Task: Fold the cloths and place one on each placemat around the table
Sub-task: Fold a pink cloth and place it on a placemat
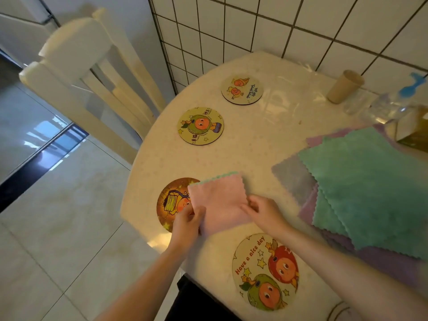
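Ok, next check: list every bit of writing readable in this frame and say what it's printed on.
"Have a nice day": red lettering on the nearest round placemat.
Chinese characters on the green-character placemat: too small to read reliably.
Handwritten-style text on the farthest placemat: too blurred to read.
The dark orange placemat, partly under the pink cloth: no text visible.

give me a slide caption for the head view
Both hands, left and right, hold a folded pink cloth over a round placemat.
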Available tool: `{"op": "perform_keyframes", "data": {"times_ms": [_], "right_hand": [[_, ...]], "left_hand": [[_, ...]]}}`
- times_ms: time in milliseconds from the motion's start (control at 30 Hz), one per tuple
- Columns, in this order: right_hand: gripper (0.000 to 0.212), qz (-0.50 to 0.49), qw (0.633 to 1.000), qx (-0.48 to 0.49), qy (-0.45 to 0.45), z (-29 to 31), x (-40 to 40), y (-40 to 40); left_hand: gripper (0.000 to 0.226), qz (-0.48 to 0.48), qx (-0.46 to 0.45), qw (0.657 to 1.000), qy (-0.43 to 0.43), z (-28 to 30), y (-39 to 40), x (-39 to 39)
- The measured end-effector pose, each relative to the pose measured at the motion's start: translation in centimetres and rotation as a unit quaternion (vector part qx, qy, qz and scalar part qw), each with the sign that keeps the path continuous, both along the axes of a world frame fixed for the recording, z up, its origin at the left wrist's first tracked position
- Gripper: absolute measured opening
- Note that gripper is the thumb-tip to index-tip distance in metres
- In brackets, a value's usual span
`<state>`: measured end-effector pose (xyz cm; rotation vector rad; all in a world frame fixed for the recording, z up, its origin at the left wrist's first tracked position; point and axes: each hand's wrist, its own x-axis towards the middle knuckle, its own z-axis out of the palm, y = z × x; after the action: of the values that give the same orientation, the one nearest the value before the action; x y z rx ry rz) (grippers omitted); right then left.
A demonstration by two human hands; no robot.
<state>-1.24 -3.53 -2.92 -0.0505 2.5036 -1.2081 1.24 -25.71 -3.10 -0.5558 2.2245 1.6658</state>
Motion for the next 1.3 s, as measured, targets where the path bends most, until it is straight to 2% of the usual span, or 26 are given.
{"op": "perform_keyframes", "data": {"times_ms": [200,467,533,600,700,767,867,933,1200,1300], "right_hand": [[0.033,-0.004,0.996,0.081,-0.027,-0.6,-1.8,-1.3],[0.03,-0.05,0.989,0.131,-0.049,-0.8,-2.1,-1.9],[0.021,-0.044,0.983,0.172,-0.049,-0.2,-2.6,-2.3],[0.013,-0.012,0.974,0.227,-0.01,0.5,-3.2,-2.8],[0.031,0.026,0.969,0.221,0.107,0.9,-4.9,-3.1],[0.041,0.083,0.964,0.209,0.14,0.5,-6.6,-3.5],[0.054,0.19,0.943,0.255,0.1,-0.5,-8.8,-4.2],[0.05,0.225,0.925,0.296,0.081,-0.7,-9.6,-4.5],[0.045,0.212,0.922,0.323,-0.002,0.0,-10.4,-4.6],[0.043,0.209,0.93,0.303,-0.015,0.0,-10.4,-4.5]], "left_hand": [[0.03,0.062,-0.004,0.997,-0.052,-0.9,0.3,-0.5],[0.038,0.078,-0.106,0.987,-0.089,-1.1,0.8,-1.7],[0.036,0.08,-0.117,0.985,-0.094,-0.8,0.9,-1.9],[0.032,0.072,-0.145,0.984,-0.079,-0.1,0.8,-1.9],[0.036,0.053,-0.166,0.983,-0.055,1.0,0.6,-1.7],[0.042,0.032,-0.176,0.981,-0.073,1.3,0.6,-1.2],[0.028,0.012,-0.216,0.972,-0.092,1.5,1.2,-0.4],[0.018,0.009,-0.235,0.968,-0.091,1.5,1.6,-0.2],[0.014,0.027,-0.201,0.967,-0.153,1.0,2.1,-1.3],[0.015,0.011,-0.181,0.969,-0.168,0.8,1.7,-1.6]]}}
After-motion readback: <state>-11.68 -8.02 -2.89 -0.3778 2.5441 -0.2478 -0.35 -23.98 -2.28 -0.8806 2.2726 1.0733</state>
